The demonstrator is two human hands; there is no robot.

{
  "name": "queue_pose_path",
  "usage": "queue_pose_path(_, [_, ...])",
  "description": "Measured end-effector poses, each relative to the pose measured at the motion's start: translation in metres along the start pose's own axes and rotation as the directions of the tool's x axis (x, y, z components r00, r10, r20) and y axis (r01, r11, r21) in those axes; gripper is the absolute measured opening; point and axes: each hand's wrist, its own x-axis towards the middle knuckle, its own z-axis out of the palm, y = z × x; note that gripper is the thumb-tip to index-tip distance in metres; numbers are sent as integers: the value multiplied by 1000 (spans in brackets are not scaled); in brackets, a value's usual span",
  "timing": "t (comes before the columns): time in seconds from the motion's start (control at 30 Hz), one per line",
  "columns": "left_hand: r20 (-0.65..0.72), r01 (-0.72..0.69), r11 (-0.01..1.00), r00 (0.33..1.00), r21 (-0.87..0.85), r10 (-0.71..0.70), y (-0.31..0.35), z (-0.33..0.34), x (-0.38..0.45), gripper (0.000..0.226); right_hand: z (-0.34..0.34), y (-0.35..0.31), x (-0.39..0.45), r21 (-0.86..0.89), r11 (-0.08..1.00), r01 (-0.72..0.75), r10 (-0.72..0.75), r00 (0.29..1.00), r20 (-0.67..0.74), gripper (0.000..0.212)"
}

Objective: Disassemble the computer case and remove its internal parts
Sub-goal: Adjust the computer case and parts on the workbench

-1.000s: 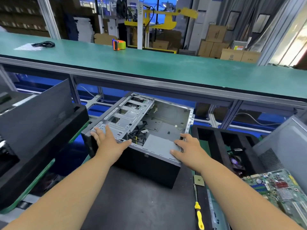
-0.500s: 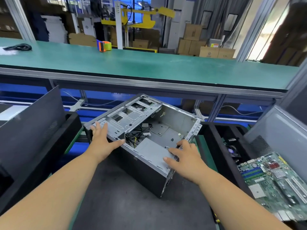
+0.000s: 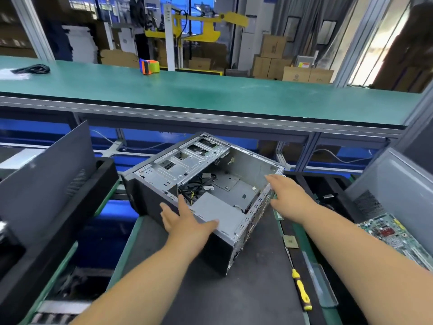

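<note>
An open computer case [image 3: 236,165] lies on its side on the dark mat, turned so one corner points toward me. Inside it I see a metal drive cage [image 3: 185,160], a grey power supply box [image 3: 218,212] and a bundle of black cables [image 3: 192,186]. My left hand [image 3: 185,219] rests with straight fingers on the near top edge of the case, beside the power supply box. My right hand [image 3: 288,195] lies flat against the right rear edge of the case, fingers extended.
A green motherboard [image 3: 396,235] lies at the right, next to a grey side panel [image 3: 393,184]. A yellow-handled screwdriver [image 3: 301,289] and a small chip [image 3: 290,241] lie on the mat's right side. A black panel [image 3: 44,174] and foam tray [image 3: 103,184] stand left. A raised green bench [image 3: 210,95] runs behind.
The case has been turned further clockwise. My left hand slid from the drive cage to the near edge by the power supply; my right hand moved to the rear right edge.
</note>
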Motion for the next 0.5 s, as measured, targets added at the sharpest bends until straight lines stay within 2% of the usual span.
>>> queue_pose_path(0.1, [25,62,998,998,-9,-61,6,24,-19,115,1,20,15,-122,990,65,-56,996,76,76])
queue_pose_path(0.17, [33,60,998,998,-5,-60,8,36,-28,117,3,29,21,-144,985,99,-85,991,103,73])
queue_pose_path(0.27, [25,27,998,999,-65,-25,7,46,-33,115,1,33,25,-112,988,110,-104,993,60,63])
queue_pose_path(0.37, [24,10,983,1000,-183,-6,3,50,-34,110,0,31,27,-195,970,147,-148,989,10,53])
queue_pose_path(0.5, [54,3,975,999,-223,9,0,48,-34,106,2,32,24,-164,977,138,-141,990,-10,53])
